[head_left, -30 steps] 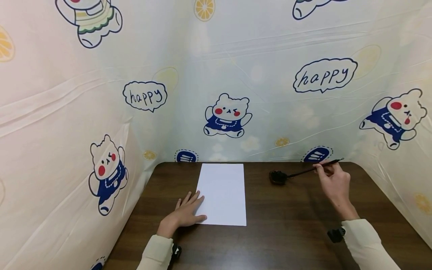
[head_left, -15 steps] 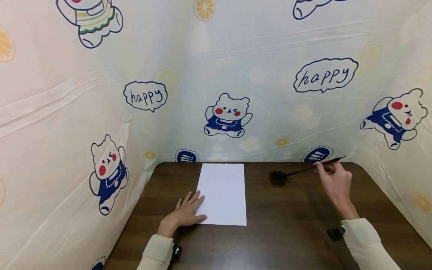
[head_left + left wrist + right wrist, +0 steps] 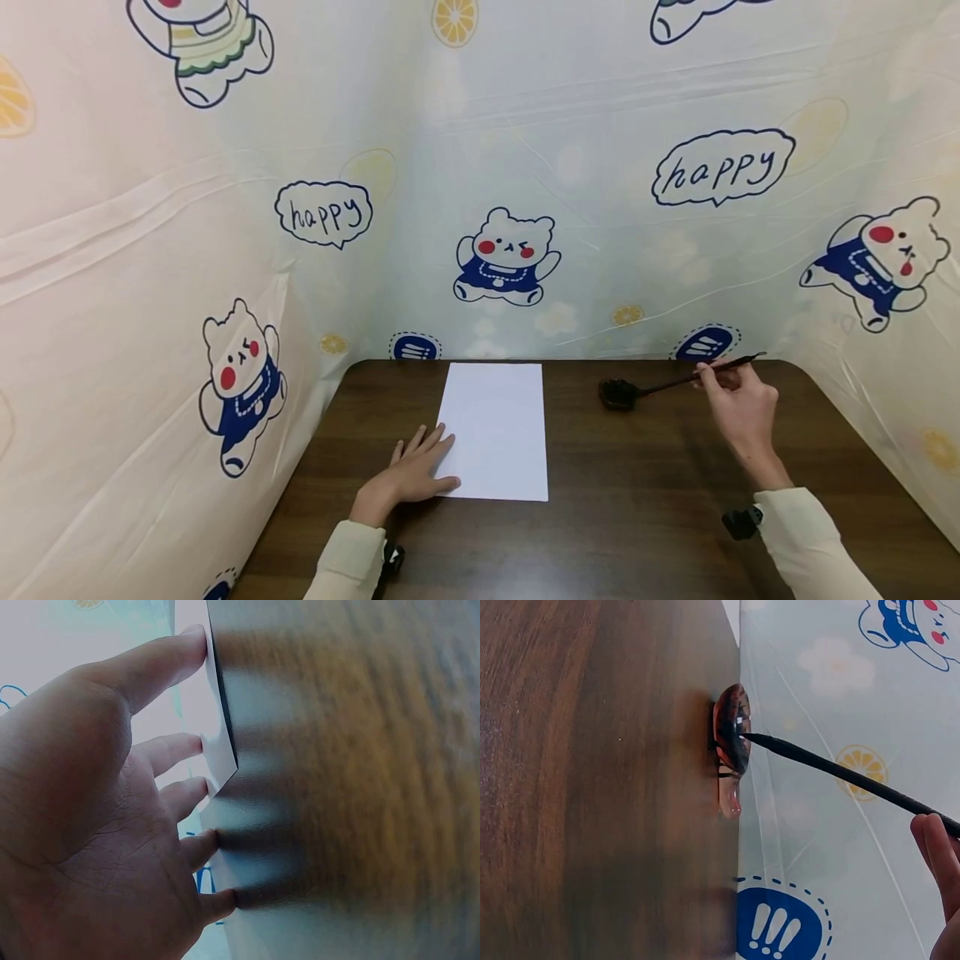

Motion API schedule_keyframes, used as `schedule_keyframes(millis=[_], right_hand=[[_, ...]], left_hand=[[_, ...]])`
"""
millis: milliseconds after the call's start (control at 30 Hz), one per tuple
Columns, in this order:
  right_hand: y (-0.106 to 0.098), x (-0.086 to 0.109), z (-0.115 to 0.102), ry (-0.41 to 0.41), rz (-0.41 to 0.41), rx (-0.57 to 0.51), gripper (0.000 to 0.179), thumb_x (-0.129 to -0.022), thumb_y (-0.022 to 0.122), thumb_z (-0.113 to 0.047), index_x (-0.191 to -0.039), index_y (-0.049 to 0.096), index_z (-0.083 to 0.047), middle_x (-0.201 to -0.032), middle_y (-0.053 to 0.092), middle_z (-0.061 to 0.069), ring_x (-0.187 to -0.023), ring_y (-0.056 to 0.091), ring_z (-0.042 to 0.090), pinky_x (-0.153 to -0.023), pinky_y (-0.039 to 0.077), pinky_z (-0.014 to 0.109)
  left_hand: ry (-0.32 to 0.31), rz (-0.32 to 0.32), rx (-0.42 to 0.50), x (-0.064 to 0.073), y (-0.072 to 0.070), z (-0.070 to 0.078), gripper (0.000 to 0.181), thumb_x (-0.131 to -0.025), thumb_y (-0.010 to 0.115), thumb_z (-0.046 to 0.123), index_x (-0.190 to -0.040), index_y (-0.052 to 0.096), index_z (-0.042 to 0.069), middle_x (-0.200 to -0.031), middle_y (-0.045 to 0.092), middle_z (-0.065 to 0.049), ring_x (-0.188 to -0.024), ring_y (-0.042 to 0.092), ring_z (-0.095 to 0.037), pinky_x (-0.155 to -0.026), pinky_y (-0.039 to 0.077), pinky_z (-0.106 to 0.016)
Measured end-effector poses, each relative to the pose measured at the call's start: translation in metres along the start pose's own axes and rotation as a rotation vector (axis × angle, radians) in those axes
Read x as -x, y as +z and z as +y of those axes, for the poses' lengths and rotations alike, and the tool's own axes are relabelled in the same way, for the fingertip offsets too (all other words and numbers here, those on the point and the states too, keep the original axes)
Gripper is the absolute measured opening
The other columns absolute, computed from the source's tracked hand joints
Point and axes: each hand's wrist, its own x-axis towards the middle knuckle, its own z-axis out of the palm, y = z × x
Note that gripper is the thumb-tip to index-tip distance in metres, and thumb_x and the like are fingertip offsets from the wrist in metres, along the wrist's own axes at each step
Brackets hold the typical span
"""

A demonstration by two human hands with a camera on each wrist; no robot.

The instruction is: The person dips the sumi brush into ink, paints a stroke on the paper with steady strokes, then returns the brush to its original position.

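A blank white sheet of paper [image 3: 497, 433] lies on the table. My left hand [image 3: 408, 479] rests on its left edge with fingers spread; in the left wrist view the thumb and two fingers touch the paper, the other fingertips the tabletop. My right hand [image 3: 742, 412] pinches a black writing brush [image 3: 671, 382] by its handle, the shaft slanting down to the left. The tip reaches a small dark, glossy ink dish [image 3: 618, 395] right of the paper. In the right wrist view, the brush [image 3: 832, 766] ends at the dish [image 3: 733, 731], which has a reddish-brown handle-like end.
The dark wooden table [image 3: 600, 533] ends at a pale printed cloth [image 3: 585, 208] hung along its back and sides. A black wrist camera [image 3: 742, 522] sits on the right forearm, another [image 3: 392, 560] on the left.
The right hand shifts up and right slightly with the brush, then back down to the left. The brush tip stays at the ink dish. The left hand and paper stay put.
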Motion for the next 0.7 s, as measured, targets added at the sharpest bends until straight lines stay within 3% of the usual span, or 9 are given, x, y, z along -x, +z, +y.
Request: schedule_keyframes(millis=[200,500,700], right_hand=[[0.000,0.007,0.008,0.015,-0.019,0.070,0.015,-0.099,0.076,-0.011,-0.099,0.071,0.003,-0.084,0.080,0.021,-0.073,0.051,-0.035,-0.063,0.039,0.001],[-0.002,0.012,0.009,0.024,-0.036,0.094,0.017,-0.101,0.075,-0.014,-0.097,0.073,0.002,-0.082,0.080,0.020,-0.072,0.049,-0.035,-0.061,0.040,0.003],[-0.004,0.011,0.007,0.023,-0.033,0.096,0.016,-0.100,0.075,-0.013,-0.096,0.072,0.002,-0.081,0.080,0.021,-0.072,0.049,-0.036,-0.062,0.039,0.000]], left_hand=[[0.002,0.020,-0.025,-0.009,0.012,-0.014,0.095,-0.092,0.066,0.072,-0.167,0.038,0.020,-0.180,0.018,-0.010,-0.166,0.004,-0.046,-0.124,-0.001,-0.080],[-0.014,-0.010,-0.022,-0.001,-0.001,0.006,0.088,-0.096,0.071,0.056,-0.166,0.039,0.014,-0.179,0.019,-0.015,-0.165,0.005,-0.049,-0.124,-0.001,-0.080],[0.020,0.006,-0.010,-0.007,0.008,-0.009,0.091,-0.096,0.066,0.066,-0.167,0.037,0.018,-0.180,0.017,-0.014,-0.164,0.002,-0.051,-0.121,-0.003,-0.083]])
